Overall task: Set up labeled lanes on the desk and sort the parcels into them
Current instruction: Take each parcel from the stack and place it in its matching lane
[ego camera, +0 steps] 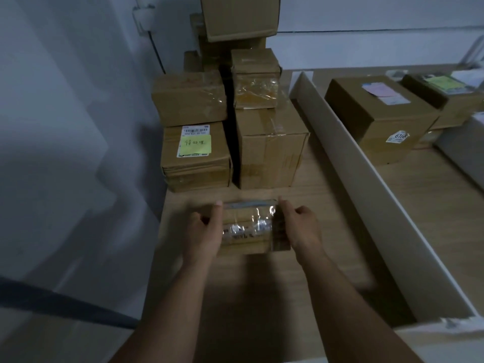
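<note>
Spanning the view, the desk (322, 195) is split by an upright white divider (392, 218) running from the back toward the near right. Left of it, at the back, cartons are stacked: a big box (269, 150) with a small box (255, 79) on top, and beside it a labelled box (196, 166) bearing a top box (190, 98). Right of the divider stands a brown box (379, 119), with a second box (450, 103) behind it. In the left lane, just in front of the stack, is the parcel (248, 229), small and taped, held between both hands; whether it touches the desk I cannot tell. The left hand (207, 229) grips its left side, fingers curled, and the right hand (301, 226) grips its right side, thumb at the far edge. A green note (195, 144) sits on the labelled box, a pink note (377, 89) on the brown box
</note>
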`<action>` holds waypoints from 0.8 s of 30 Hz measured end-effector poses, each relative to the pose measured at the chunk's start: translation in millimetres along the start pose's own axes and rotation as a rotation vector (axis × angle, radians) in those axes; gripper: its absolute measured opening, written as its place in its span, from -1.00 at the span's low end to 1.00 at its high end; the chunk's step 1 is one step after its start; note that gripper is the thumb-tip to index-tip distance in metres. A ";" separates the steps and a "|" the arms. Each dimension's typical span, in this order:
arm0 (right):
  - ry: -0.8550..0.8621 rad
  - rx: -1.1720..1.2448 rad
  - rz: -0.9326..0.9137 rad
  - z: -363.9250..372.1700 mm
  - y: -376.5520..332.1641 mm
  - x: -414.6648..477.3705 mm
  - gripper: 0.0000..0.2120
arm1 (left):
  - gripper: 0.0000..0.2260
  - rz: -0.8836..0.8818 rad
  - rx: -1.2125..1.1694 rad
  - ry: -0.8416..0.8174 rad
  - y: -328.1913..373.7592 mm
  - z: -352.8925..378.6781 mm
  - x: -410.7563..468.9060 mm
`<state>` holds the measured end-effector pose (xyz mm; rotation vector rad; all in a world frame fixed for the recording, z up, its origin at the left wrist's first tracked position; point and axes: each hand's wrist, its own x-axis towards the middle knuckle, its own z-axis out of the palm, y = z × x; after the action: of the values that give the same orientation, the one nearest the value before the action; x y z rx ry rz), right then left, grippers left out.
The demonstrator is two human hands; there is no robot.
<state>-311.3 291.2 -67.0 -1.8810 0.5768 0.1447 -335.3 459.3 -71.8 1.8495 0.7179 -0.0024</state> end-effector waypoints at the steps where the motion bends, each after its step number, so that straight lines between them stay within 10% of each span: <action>1: 0.019 0.000 0.013 0.1 1.2 0.5 -0.60 | -0.61 -0.011 -0.029 -0.019 -1.3 -0.6 -0.4; 6: -0.041 0.043 0.026 7.4 8.0 -3.3 -0.84 | -0.93 0.020 0.046 -0.094 -8.0 3.7 -1.7; 20: 0.024 -0.120 0.060 -0.8 28.4 0.0 -0.40 | -0.60 0.003 0.293 0.111 -14.2 1.9 -0.2; 24: -0.016 -0.187 -0.101 -0.8 27.0 -0.4 -0.74 | -0.65 -0.073 0.206 0.072 -7.8 -0.3 -3.0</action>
<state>-324.1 283.3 -89.4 -2.0845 0.4693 0.1519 -341.5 459.8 -77.4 2.0270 0.8615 -0.0596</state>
